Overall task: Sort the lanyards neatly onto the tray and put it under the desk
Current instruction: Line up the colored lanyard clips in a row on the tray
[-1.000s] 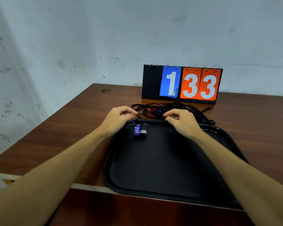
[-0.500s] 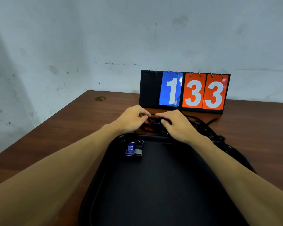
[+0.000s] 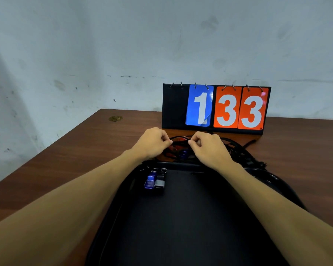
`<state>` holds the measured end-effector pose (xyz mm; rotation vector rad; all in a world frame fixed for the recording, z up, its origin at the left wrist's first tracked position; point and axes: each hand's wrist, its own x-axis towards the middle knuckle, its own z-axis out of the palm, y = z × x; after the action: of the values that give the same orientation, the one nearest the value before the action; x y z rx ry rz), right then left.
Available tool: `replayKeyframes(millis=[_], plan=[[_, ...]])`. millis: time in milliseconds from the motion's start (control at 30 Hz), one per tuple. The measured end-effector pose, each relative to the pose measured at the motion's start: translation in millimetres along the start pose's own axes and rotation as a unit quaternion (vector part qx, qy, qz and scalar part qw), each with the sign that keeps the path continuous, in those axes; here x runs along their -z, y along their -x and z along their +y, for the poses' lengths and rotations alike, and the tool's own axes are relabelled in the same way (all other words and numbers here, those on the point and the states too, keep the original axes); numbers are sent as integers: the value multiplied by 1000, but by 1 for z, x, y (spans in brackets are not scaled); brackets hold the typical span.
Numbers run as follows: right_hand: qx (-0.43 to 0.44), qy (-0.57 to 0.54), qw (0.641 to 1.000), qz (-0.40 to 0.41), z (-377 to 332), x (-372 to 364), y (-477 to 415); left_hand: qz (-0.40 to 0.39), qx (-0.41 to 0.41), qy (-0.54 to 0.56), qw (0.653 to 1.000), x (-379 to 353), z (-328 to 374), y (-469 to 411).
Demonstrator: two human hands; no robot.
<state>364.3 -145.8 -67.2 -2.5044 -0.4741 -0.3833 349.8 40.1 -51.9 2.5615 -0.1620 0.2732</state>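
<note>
Blue and orange scoreboard cards (image 3: 227, 107) read 1, 33. Past the far edge of the tray (image 3: 181, 217) the left hand (image 3: 152, 144) and right hand (image 3: 210, 148) pinch one black lanyard cord (image 3: 180, 140) — the tangled pile (image 3: 238, 150) is half hidden and the tray's near edge is cut off.

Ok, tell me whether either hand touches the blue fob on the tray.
No, the left hand and right hand pinch a black cord beyond the tray, clear of the blue fob.

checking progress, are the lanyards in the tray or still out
Still out: the tangled lanyards lie on the desk beyond the tray; only two small blue and grey pieces lie in it.
</note>
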Motion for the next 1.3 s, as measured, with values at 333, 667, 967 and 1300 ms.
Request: replayKeyframes(millis=[333,667,967,1300], plan=[[-166,21,976,-143,-14,-4,-31,-70,83,-61,992,-6,12,-13],[-90,98,975,-176,-34,11,-15,-115,50,-132,983,6,17,0],[-80,-100,992,5,-14,20,2,40,20,31,999,11,18,16],[-41,-231,960,150,-27,38,16,176,-46,140,973,18,44,31]])
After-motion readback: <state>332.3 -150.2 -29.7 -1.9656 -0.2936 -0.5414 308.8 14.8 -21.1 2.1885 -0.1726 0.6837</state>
